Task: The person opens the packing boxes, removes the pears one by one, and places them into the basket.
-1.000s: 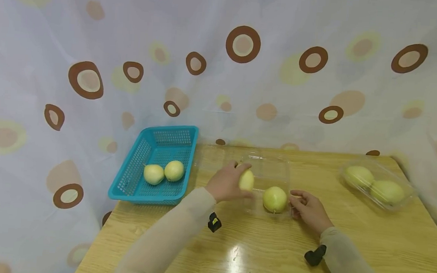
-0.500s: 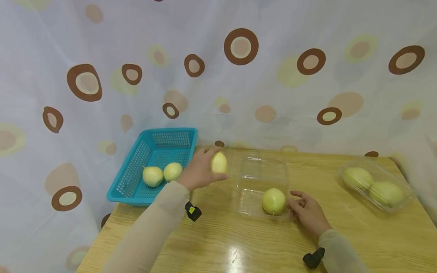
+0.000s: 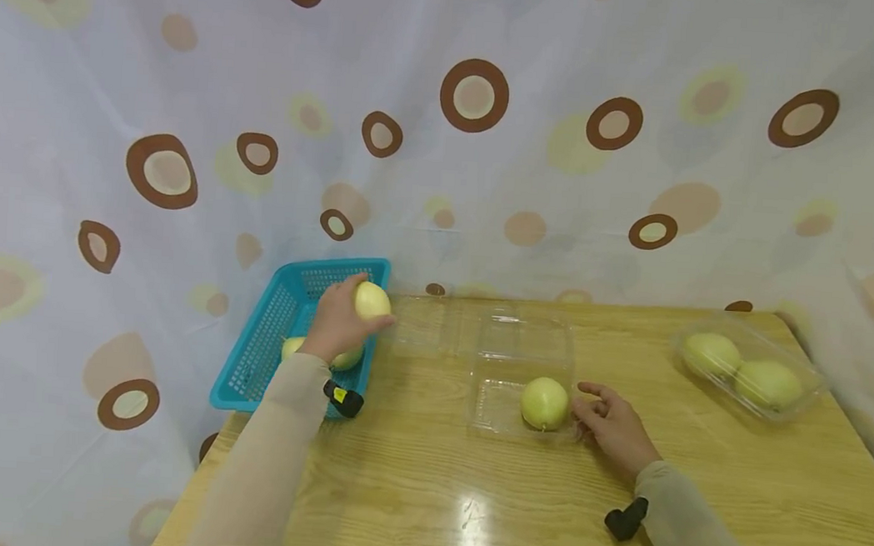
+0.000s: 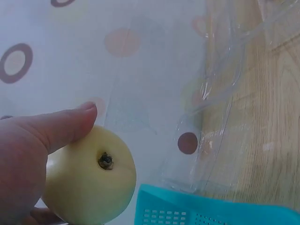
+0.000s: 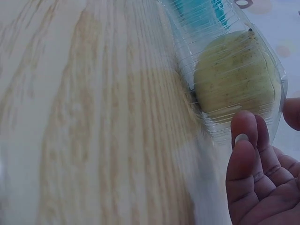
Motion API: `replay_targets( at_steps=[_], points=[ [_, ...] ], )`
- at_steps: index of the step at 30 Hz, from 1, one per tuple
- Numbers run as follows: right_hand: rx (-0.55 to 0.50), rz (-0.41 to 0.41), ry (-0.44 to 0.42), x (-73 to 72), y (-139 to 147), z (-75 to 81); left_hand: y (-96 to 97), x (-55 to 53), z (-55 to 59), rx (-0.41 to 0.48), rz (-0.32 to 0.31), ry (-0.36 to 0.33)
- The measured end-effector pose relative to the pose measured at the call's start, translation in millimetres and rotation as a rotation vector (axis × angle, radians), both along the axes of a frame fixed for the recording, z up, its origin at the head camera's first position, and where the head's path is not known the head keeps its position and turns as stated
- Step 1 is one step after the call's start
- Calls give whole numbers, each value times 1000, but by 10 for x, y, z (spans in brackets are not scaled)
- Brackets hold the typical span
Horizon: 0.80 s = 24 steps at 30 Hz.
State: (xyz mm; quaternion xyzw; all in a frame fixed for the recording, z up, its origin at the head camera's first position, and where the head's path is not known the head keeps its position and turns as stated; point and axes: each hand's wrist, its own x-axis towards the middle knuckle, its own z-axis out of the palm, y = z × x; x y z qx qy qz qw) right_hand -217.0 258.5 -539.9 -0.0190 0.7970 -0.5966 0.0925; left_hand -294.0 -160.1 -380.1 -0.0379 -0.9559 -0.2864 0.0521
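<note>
My left hand (image 3: 340, 321) holds a pale yellow pear (image 3: 372, 301) above the blue basket (image 3: 225, 400). In the left wrist view the thumb lies along the pear (image 4: 89, 178), whose dark-centred end faces the camera. Two more pears sit in the basket, partly hidden behind that hand. An open clear plastic clamshell box (image 3: 492, 406) stands mid-table with one pear (image 3: 545, 403) in its right end. My right hand (image 3: 615, 426) holds the box at its right end; in the right wrist view, fingertips (image 5: 243, 126) lie at its end wall and the thumb at the rim.
On the right of the wooden table (image 3: 409, 480) lies another clear plastic box (image 3: 806, 387) with two pears inside. Clear plastic lid parts (image 3: 422, 318) extend between the basket and the open box. A spotted curtain (image 3: 488, 176) hangs behind the table.
My left hand has carried the pear leftward from above the clear box to above the blue basket. My right hand has stayed at the box's right end.
</note>
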Motion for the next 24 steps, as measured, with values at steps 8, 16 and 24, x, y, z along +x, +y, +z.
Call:
replay_targets(
  at_steps=[8, 16, 24],
  points=[
    [10, -4, -1, 4, 2, -17, -376, -143, -39, 47, 124, -36],
    [24, -4, 7, 7, -11, -54, -582, -155, -98, 47, 156, -109],
    [32, -4, 23, -9, -20, -58, -739, -158, -239, -45, 202, -211]
  ],
)
